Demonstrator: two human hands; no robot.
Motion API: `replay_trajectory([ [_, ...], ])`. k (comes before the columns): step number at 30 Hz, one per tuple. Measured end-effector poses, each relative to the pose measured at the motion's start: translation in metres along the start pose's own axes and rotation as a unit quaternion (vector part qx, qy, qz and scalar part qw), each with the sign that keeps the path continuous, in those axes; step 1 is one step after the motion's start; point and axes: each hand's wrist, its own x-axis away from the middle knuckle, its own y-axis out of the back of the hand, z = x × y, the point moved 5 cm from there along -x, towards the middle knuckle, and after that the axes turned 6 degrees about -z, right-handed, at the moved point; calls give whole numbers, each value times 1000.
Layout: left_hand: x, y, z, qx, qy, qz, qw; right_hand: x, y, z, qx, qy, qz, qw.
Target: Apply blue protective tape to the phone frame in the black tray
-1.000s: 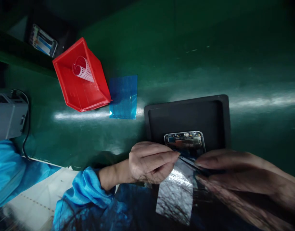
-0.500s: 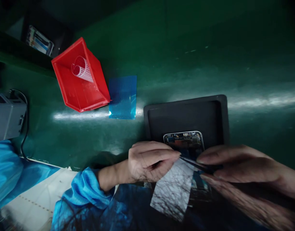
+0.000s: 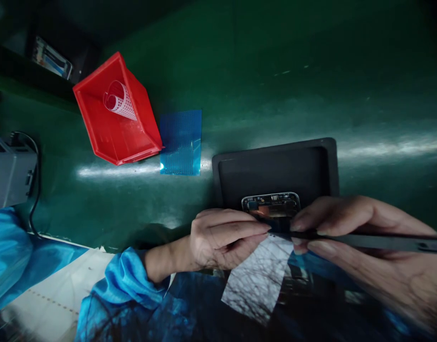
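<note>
My left hand (image 3: 225, 240) is closed in a pinch on the upper edge of a white sheet (image 3: 257, 280), which hangs down toward me with streaky shadows over it. Dark tweezers (image 3: 385, 242) are held between the thumb and fingers of my right hand (image 3: 375, 275); their tip reaches the sheet's top edge beside my left fingertips. Just beyond both hands, an opened phone (image 3: 271, 202) with its circuit board exposed sits at a black tray (image 3: 275, 151). My hands and the sheet hide its lower part.
Left of the tray lies a blue perforated film sheet (image 3: 181, 142) on the green tabletop (image 3: 268, 90). A red bin (image 3: 143, 118) holds a rolled white perforated sheet (image 3: 122, 102). Another phone (image 3: 52, 59) rests at the far left, and a grey box (image 3: 12, 171) with a black cable stands nearer.
My right hand has turned and shifted, so the tweezers now lie nearly level with more of their handle showing. My left hand keeps its pinch on the white sheet.
</note>
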Motion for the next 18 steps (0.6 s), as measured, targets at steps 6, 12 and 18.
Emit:
replay_trajectory([
  [6, 1, 1, 0, -14, -2, 10, 1000, 0, 1, -12, -42, -26, 21, 999],
  [12, 4, -1, 0, -18, -24, 8, 999, -2, -1, -13, -70, -35, 27, 997],
  [18, 4, -1, -1, -30, -42, 26, 998, -8, -4, -9, -57, -63, 12, 996],
])
